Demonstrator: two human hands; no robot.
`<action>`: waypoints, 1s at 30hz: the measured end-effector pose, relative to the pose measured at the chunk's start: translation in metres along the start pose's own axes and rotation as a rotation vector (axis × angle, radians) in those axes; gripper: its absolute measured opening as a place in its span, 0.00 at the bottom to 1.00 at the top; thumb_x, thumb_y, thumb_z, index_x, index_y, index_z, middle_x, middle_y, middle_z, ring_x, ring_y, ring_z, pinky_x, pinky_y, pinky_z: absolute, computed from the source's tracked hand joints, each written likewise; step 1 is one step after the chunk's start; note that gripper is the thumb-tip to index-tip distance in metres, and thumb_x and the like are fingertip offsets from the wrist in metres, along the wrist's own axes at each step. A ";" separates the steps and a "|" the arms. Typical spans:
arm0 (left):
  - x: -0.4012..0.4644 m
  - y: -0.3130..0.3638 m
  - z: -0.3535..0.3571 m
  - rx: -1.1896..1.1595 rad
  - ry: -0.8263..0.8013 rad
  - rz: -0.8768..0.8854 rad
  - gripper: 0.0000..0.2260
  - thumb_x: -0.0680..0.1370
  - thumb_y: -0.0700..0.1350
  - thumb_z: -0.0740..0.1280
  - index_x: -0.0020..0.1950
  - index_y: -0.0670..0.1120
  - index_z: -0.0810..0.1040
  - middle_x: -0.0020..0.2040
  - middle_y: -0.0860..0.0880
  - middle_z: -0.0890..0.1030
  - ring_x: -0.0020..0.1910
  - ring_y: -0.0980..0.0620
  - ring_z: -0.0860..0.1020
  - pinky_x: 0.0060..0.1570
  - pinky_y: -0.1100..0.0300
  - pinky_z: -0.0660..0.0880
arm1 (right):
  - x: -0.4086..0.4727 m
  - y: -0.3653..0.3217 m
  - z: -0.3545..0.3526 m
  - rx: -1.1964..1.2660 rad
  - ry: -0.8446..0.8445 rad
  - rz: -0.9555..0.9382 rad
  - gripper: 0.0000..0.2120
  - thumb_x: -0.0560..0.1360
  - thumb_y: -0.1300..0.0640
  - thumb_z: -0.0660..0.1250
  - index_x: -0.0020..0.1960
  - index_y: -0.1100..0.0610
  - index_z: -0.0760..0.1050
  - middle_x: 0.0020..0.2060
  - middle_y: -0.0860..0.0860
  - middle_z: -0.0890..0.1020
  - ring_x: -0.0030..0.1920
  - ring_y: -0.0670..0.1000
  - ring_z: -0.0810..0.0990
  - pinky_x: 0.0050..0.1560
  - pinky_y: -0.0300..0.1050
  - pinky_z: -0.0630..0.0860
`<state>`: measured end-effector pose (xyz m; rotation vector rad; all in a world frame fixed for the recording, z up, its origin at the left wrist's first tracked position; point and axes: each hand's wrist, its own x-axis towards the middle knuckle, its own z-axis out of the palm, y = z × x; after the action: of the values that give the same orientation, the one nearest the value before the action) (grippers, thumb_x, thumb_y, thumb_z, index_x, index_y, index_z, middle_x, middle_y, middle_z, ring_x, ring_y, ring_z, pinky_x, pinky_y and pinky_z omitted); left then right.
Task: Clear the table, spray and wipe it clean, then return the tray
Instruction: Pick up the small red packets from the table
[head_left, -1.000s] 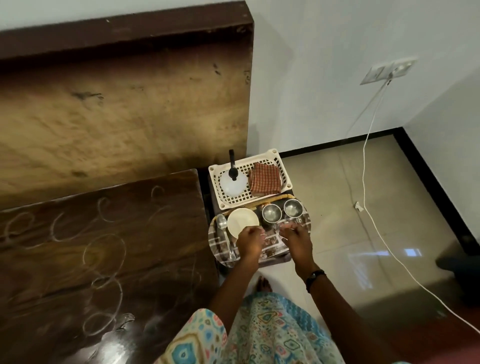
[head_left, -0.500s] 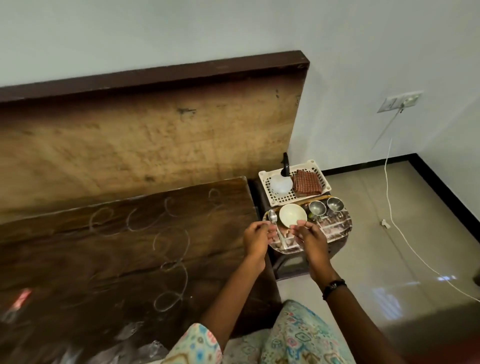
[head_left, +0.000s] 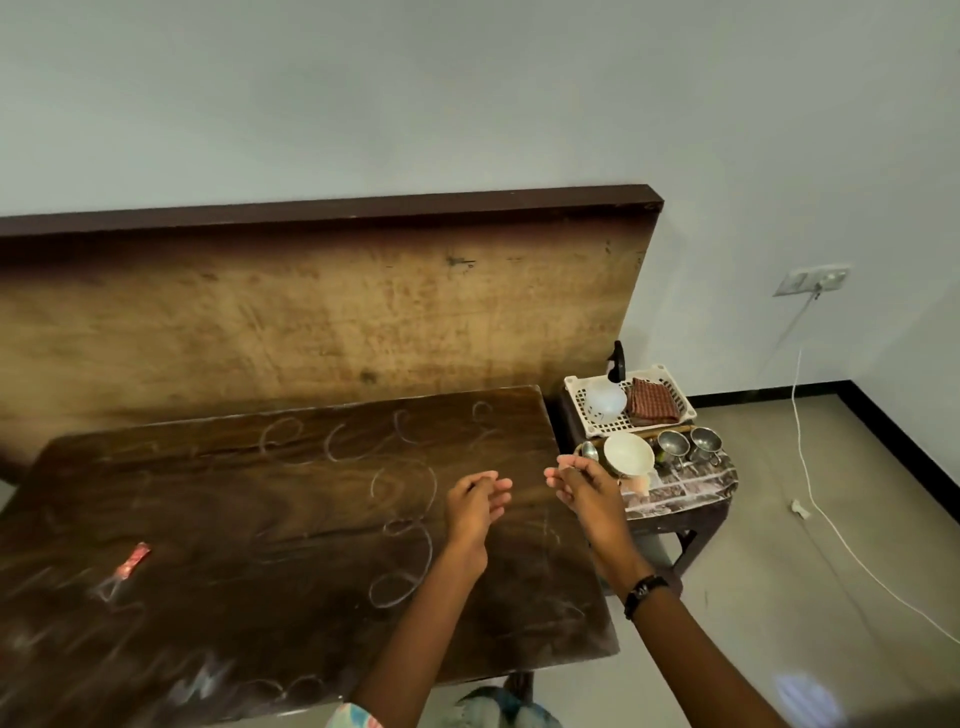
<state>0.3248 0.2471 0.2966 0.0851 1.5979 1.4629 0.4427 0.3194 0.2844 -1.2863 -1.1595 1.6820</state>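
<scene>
The dark wooden table (head_left: 249, 519) carries white chalk loops and a small red wrapper (head_left: 134, 558) at its left. My left hand (head_left: 475, 501) hovers empty over the table's right part, fingers relaxed. My right hand (head_left: 584, 488) hangs at the table's right edge, empty, fingers loose. Just beyond it the patterned tray (head_left: 685, 483) rests on a small stool (head_left: 696, 525), holding a white bowl (head_left: 628, 453), a spoon (head_left: 589, 451) and two steel cups (head_left: 674, 444). Behind it a white basket (head_left: 602, 426) holds a spray bottle (head_left: 605, 397) and a brown cloth (head_left: 652, 401).
A wooden board (head_left: 311, 312) leans on the wall behind the table. A white cable (head_left: 831, 519) runs from the wall socket (head_left: 813, 280) across the tiled floor at right. My patterned clothing shows at the bottom edge.
Both hands have left the tray on the stool and drawn back left over the table, empty. The view has swung left and up, bringing more of the table into sight.
</scene>
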 end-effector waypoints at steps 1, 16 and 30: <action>-0.006 0.001 -0.014 -0.012 0.010 0.007 0.08 0.80 0.39 0.59 0.55 0.42 0.77 0.43 0.48 0.82 0.41 0.53 0.79 0.43 0.62 0.74 | -0.010 0.002 0.008 -0.008 -0.021 -0.007 0.06 0.79 0.63 0.63 0.54 0.60 0.77 0.42 0.52 0.84 0.45 0.49 0.82 0.51 0.42 0.76; -0.052 0.019 -0.237 -0.249 0.244 0.081 0.07 0.80 0.38 0.60 0.55 0.41 0.76 0.43 0.47 0.81 0.41 0.52 0.78 0.44 0.61 0.74 | -0.108 0.026 0.194 -0.189 -0.328 -0.033 0.06 0.80 0.60 0.63 0.55 0.57 0.77 0.44 0.51 0.84 0.43 0.45 0.81 0.46 0.37 0.76; 0.058 0.032 -0.517 -0.319 0.552 -0.065 0.06 0.80 0.39 0.60 0.46 0.44 0.76 0.39 0.48 0.79 0.36 0.54 0.77 0.38 0.63 0.72 | -0.107 0.154 0.484 -0.456 -0.556 0.122 0.05 0.81 0.62 0.60 0.53 0.59 0.74 0.41 0.50 0.82 0.40 0.44 0.80 0.39 0.28 0.75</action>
<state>-0.0602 -0.0934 0.2122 -0.5941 1.7399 1.7655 -0.0015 0.0576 0.2235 -1.1931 -1.9112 2.0114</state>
